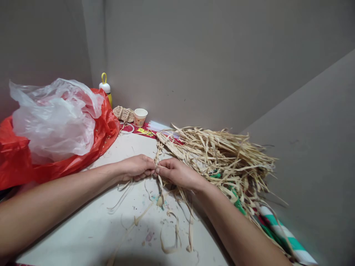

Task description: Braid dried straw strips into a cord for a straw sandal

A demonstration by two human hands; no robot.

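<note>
My left hand [139, 167] and my right hand [179, 173] meet over the middle of the white table [111, 229]. Fingertips of both are pinched on a braid of pale, dry straw strips [158, 149]. The braid runs away from me beyond the fingers, and loose strip ends [161, 192] hang toward me. The exact crossing of the strips is hidden by my fingers. Just past my right hand lies a flat, woven straw piece [172, 147]. A large heap of dry straw strips [222, 151] spreads to the right, partly behind my right forearm.
At the left sits a red plastic bag [111, 125] with a crumpled clear bag [55, 122] on it. Along the wall stand a yellow-and-white bottle [104, 87], a woven straw sole [124, 113] and a paper cup [140, 117]. A green-and-white striped roll [291, 236] lies lower right.
</note>
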